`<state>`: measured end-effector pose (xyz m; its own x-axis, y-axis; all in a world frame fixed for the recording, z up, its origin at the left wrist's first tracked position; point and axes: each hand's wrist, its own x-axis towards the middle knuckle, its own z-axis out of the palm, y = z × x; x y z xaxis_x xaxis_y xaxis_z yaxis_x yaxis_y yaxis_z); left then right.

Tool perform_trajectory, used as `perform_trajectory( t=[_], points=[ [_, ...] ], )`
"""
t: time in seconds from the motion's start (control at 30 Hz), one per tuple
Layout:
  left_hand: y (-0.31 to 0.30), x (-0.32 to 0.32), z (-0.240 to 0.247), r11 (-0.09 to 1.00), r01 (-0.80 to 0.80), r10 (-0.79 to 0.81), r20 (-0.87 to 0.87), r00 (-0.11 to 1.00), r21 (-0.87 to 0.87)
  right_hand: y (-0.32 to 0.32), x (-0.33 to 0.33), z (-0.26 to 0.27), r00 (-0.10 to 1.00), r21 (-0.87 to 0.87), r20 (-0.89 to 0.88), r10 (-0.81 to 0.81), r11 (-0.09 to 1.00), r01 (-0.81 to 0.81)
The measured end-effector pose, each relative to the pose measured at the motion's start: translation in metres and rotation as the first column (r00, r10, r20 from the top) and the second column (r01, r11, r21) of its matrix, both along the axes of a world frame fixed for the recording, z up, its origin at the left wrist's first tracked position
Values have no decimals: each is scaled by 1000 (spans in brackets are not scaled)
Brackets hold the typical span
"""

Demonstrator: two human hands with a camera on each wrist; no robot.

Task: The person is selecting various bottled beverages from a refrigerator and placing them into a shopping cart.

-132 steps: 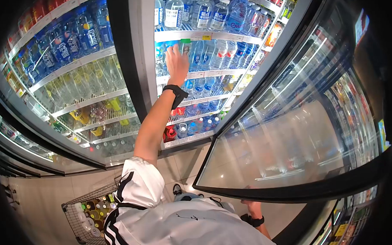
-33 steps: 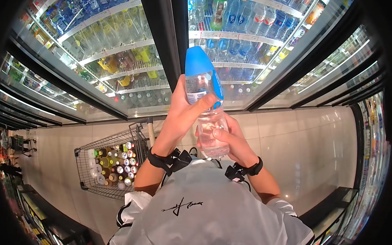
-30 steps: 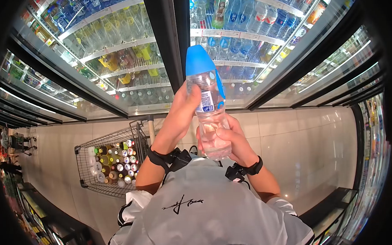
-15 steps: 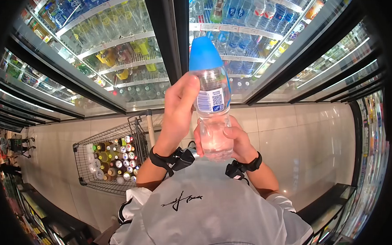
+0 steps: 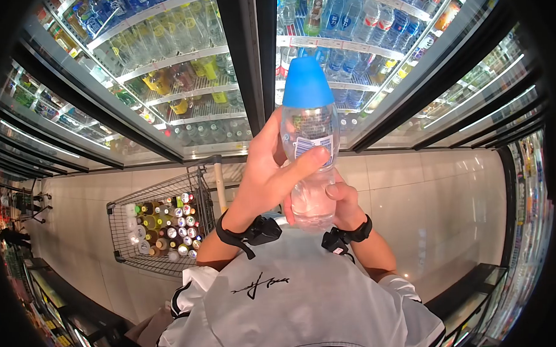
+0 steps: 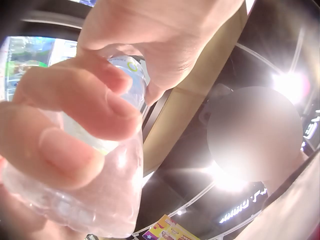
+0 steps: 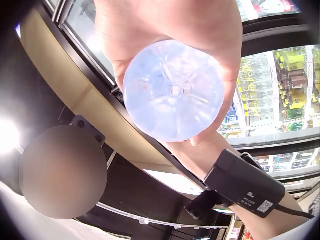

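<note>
A clear water bottle (image 5: 310, 129) with a tall blue cone-shaped cap (image 5: 306, 82) stands in front of my chest in the head view, its barcode label facing me. My left hand (image 5: 270, 174) grips it around the middle, thumb lying across the label. Lower down, my right hand (image 5: 347, 203) holds the bottle near its base, thumb on the near side. In the left wrist view, curled fingers (image 6: 75, 110) wrap the see-through body. The ridged round bottom of the bottle (image 7: 172, 92) faces the camera in the right wrist view, with the right palm behind it.
Glass-door drink coolers (image 5: 264, 64) full of bottles run across the front. A wire shopping cart (image 5: 124, 240) holding several bottles and cans stands at left on the tiled floor (image 5: 425, 193). More stocked shelves (image 5: 531, 226) line the right side.
Earlier my left hand reached into the open cooler; now its door is closed and both hands hold the bottle. The bottle has since turned and shifted right, and my left thumb has moved onto its label.
</note>
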<state>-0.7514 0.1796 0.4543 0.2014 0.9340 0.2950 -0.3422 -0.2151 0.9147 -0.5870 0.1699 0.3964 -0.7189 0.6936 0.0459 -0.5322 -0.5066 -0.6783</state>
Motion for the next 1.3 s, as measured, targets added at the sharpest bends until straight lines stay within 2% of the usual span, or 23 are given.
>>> perform_trajectory(
  t=[0.07,0.27,0.57,0.63,0.8,0.97,1.03,1.1,1.17,1.23,1.3],
  points=[
    [-4,3,2,1000,-22,23,-27,999,18,-3,-3,1,1000,-3,-2,-14,1000,14],
    [-13,5,7,996,-38,36,-26,999,-75,-11,-3,-7,998,-19,-4,-56,998,56],
    [-17,1,4,998,28,-24,-84,996,48,-17,-2,-11,997,-14,-19,-74,997,74],
    [-20,0,8,998,53,-54,-13,998,-38,-18,-3,-11,997,-21,-32,-71,997,70],
    [-22,1,9,999,43,-43,-12,999,-27,-19,-6,-3,997,-12,-75,-4,1000,3],
    [-24,-2,12,997,71,-71,16,997,-3,-22,-6,-8,998,-21,-43,-52,998,51],
    [-21,-2,10,997,70,-76,152,986,41,-21,-7,-9,997,-4,-52,-53,999,53],
    [-21,-7,5,998,61,-62,103,993,7,-18,-8,-6,981,21,-179,76,997,-73],
    [-23,-7,4,998,49,-47,55,997,-27,-20,-9,-5,982,3,-174,69,998,-70],
    [-26,-2,7,996,-47,50,39,998,-71,-20,-10,-5,984,-12,-168,57,998,-60],
    [-26,-3,6,996,-44,47,45,998,-77,-19,-10,-8,979,-16,-186,80,996,-84]
  ],
)
